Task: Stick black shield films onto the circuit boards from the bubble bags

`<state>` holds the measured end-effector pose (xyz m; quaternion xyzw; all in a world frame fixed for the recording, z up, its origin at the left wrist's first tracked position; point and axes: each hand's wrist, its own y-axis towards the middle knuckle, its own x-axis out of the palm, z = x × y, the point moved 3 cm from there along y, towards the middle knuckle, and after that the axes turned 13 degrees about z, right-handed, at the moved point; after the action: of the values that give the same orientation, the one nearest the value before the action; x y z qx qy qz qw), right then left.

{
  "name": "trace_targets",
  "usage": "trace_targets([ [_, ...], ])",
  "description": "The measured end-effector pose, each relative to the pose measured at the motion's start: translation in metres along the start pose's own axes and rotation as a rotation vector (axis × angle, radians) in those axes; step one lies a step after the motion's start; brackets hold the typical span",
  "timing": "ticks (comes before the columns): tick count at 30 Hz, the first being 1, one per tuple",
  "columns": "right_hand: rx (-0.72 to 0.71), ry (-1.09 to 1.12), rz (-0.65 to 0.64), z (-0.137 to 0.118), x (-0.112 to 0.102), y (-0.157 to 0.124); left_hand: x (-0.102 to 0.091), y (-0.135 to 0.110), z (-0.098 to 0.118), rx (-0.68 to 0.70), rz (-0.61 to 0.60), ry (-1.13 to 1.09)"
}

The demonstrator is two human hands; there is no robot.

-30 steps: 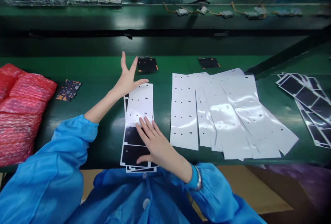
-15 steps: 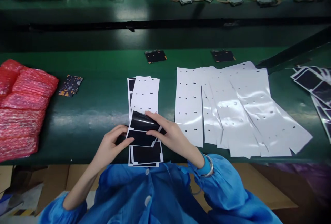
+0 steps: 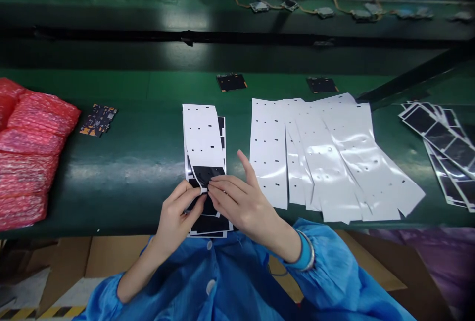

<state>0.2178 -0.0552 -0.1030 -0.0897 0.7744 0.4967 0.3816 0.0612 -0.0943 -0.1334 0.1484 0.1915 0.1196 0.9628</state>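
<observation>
A strip of black adhesive stickers on a white backing sheet (image 3: 202, 130) lies folded back, white punched side up, in front of me. Beneath it rest more black sticker sheets (image 3: 211, 227). My left hand (image 3: 180, 209) is closed, its thumb and index finger pinching the lifted left edge of the sheet. My right hand (image 3: 241, 200) has its fingertips pressed together at that same edge, beside the left fingertips, with the outer finger raised. Just above the fingers shows a glossy black sticker (image 3: 210, 173). The exact grip of the right fingertips is partly hidden.
White punched sheets (image 3: 322, 162) fan out to the right, with black sticker sheets (image 3: 441, 143) beyond. Red bubble-wrap packs (image 3: 33, 158) and a circuit board (image 3: 98, 120) are left. Two black-covered boards (image 3: 232, 82) (image 3: 322, 84) lie behind, below a shelf (image 3: 208, 14).
My hands have come together at the sheet's edge, the left moving right and up. The folded white part has shifted left, and my right outer finger has lifted.
</observation>
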Motion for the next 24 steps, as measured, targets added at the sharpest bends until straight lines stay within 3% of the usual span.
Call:
trace_targets([
  [4,0.079,-0.002,0.019,-0.002,0.005,-0.002,0.005,-0.002,0.000,-0.022,-0.023,0.017],
  [7,0.175,0.041,0.047,0.003,0.005,-0.002,0.007,-0.008,-0.003,-0.133,-0.058,0.010],
  [11,0.495,0.274,0.084,0.036,-0.013,-0.003,0.000,-0.024,-0.020,-0.289,0.063,-0.003],
  [15,0.894,0.421,0.315,0.060,-0.033,-0.009,-0.004,-0.036,-0.027,-0.057,0.099,0.416],
  [17,0.891,0.463,0.374,0.052,-0.031,-0.008,0.001,-0.035,-0.022,0.052,0.095,0.570],
  [18,0.831,0.509,0.345,0.043,-0.026,-0.005,0.004,-0.033,-0.019,0.062,0.097,0.567],
  [21,0.626,0.706,0.174,0.017,-0.010,0.003,0.009,-0.022,-0.012,-0.019,0.059,0.297],
  [24,0.718,0.766,0.228,0.018,-0.006,0.002,0.005,-0.016,-0.012,-0.132,-0.007,0.054],
])
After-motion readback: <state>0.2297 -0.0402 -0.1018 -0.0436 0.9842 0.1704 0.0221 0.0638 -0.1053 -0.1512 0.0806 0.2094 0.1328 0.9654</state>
